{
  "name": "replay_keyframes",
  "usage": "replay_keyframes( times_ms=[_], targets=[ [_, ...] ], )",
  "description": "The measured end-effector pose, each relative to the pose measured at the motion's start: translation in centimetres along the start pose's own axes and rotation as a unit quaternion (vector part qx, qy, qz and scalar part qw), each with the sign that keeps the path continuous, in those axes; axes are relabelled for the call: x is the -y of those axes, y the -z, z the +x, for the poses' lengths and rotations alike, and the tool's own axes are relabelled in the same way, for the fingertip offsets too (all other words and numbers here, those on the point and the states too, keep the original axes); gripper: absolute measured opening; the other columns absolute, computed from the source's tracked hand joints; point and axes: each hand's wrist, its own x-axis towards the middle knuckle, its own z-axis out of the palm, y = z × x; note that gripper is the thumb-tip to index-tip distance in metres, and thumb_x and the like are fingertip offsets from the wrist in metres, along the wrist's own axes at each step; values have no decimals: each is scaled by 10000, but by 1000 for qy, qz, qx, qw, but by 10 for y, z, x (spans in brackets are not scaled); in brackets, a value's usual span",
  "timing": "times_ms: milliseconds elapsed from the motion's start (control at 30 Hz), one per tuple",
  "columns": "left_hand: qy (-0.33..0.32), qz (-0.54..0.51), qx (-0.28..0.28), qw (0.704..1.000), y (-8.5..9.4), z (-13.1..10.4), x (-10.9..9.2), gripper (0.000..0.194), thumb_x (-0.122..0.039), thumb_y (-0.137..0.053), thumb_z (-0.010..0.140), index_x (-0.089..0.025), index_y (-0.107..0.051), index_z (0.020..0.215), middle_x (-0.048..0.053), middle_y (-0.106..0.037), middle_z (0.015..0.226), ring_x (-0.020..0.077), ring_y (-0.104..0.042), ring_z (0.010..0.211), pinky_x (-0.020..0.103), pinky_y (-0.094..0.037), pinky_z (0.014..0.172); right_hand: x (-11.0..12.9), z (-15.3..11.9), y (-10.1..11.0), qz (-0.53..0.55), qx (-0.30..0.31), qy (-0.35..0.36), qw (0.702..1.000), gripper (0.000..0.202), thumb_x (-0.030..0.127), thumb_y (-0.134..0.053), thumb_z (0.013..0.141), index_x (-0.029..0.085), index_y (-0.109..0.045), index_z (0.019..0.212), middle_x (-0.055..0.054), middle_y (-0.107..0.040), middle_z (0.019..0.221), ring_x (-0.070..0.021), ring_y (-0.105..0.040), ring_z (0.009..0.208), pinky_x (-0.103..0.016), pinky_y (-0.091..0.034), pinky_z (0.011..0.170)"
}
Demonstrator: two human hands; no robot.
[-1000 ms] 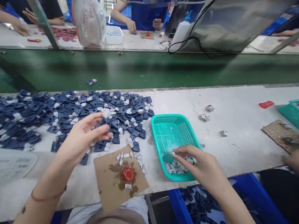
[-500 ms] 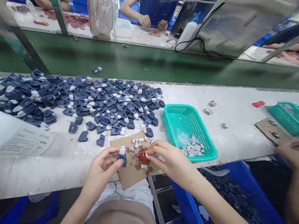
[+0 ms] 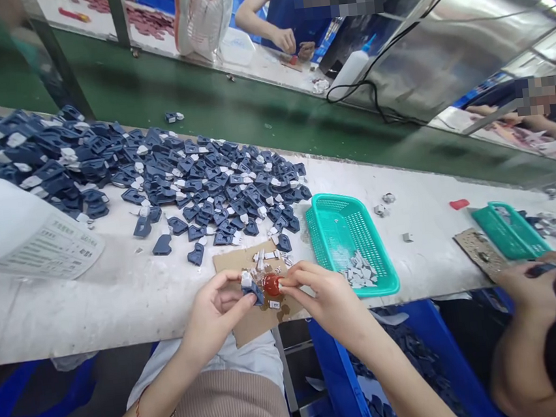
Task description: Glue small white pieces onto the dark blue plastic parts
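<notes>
Between the thumb and fingers of my left hand (image 3: 226, 305) is a dark blue plastic part (image 3: 252, 292) with a white piece on its upper end. My right hand (image 3: 318, 290) is pinched at the right edge of a round red object (image 3: 271, 284); what its fingertips hold is too small to name. The red object sits on a piece of brown cardboard (image 3: 250, 329), wet in spots. Small white pieces (image 3: 274, 305) lie around it. Just right of my right hand stands a green basket (image 3: 394, 282) with small light pieces inside.
A large pile of dark blue parts (image 3: 196, 177) spreads over the back left of the table (image 3: 135, 314). A white bottle (image 3: 29, 232) lies at the left. Another person's hands (image 3: 531, 282) are at the right, near a second green basket (image 3: 511, 232). A blue bin (image 3: 332, 367) stands below.
The view has shifted and tilted slightly. My left hand has brought the blue part closer to the red object and tilted it. My right hand remains beside the red object.
</notes>
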Motion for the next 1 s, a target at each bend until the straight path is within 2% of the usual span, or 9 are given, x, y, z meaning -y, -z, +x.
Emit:
replay_keyframes(
  times_ms=[167, 333, 467, 533, 633, 700, 767, 867, 1000],
  targets=[
    [-15, -3, 28, 999, -5, 3, -1, 197, -238, -712, 784, -168, -592, 923, 48, -737, 888, 142, -700, 819, 216, -546, 761, 0, 0, -1, -3, -13, -14, 1000, 140, 119, -586, 892, 160, -657, 778, -61, -635, 803, -202, -627, 774, -306, -489, 698],
    [-31, -17, 21, 999, -5, 7, 1, 180, -213, -724, 761, -161, -605, 886, 57, -734, 911, 152, -698, 838, 238, -558, 782, 0, 0, -2, 19, -20, -27, 999, 148, 137, -580, 890, 171, -676, 783, -63, -650, 813, -201, -632, 781, -303, -484, 711],
    [-36, -9, 24, 999, -3, 9, 1, 184, -199, -729, 750, -153, -620, 890, 67, -735, 910, 162, -696, 847, 256, -559, 793, 2, -2, 2, 82, -42, -71, 993, 121, 181, -627, 850, 188, -702, 754, -58, -679, 797, -201, -645, 759, -306, -483, 705],
    [-33, -3, 23, 999, -2, 10, -1, 186, -204, -732, 748, -148, -627, 891, 67, -736, 877, 165, -696, 834, 260, -560, 788, 2, -5, 5, 165, -47, -110, 979, 98, 253, -676, 822, 198, -720, 753, -60, -706, 813, -208, -657, 777, -314, -497, 721],
    [-28, -1, 17, 999, -1, 10, -3, 203, -203, -752, 729, -140, -639, 884, 67, -736, 854, 161, -695, 809, 249, -561, 761, 4, -7, 4, 323, -80, -173, 927, 157, 359, -765, 740, 204, -738, 747, -61, -731, 840, -211, -666, 809, -316, -519, 753],
    [-26, -10, 8, 1000, 0, 9, -3, 218, -199, -771, 709, -136, -647, 877, 59, -735, 839, 150, -693, 778, 235, -561, 741, 6, -6, 0, 397, -94, -192, 893, 200, 390, -804, 692, 202, -749, 737, -63, -737, 842, -206, -664, 821, -319, -522, 783],
    [-25, -29, 1, 999, 1, 9, -3, 231, -201, -784, 700, -138, -655, 881, 46, -734, 812, 135, -689, 738, 220, -563, 716, 12, -3, -5, 440, -89, -199, 871, 216, 398, -828, 660, 201, -757, 716, -63, -737, 842, -201, -661, 823, -322, -524, 795],
    [-31, -59, -2, 998, 2, 9, -1, 243, -210, -790, 704, -144, -666, 902, 36, -742, 806, 121, -689, 719, 202, -564, 700, 22, 1, -13, 470, -85, -206, 854, 200, 366, -853, 626, 206, -757, 698, -48, -732, 854, -185, -661, 806, -308, -532, 777],
    [-45, -62, -1, 997, 3, 8, 1, 238, -214, -791, 712, -141, -675, 906, 46, -752, 817, 129, -699, 741, 203, -566, 710, 32, 5, -16, 469, -68, -205, 857, 187, 335, -852, 628, 199, -752, 708, -47, -731, 867, -176, -668, 782, -286, -545, 719]
  ],
)
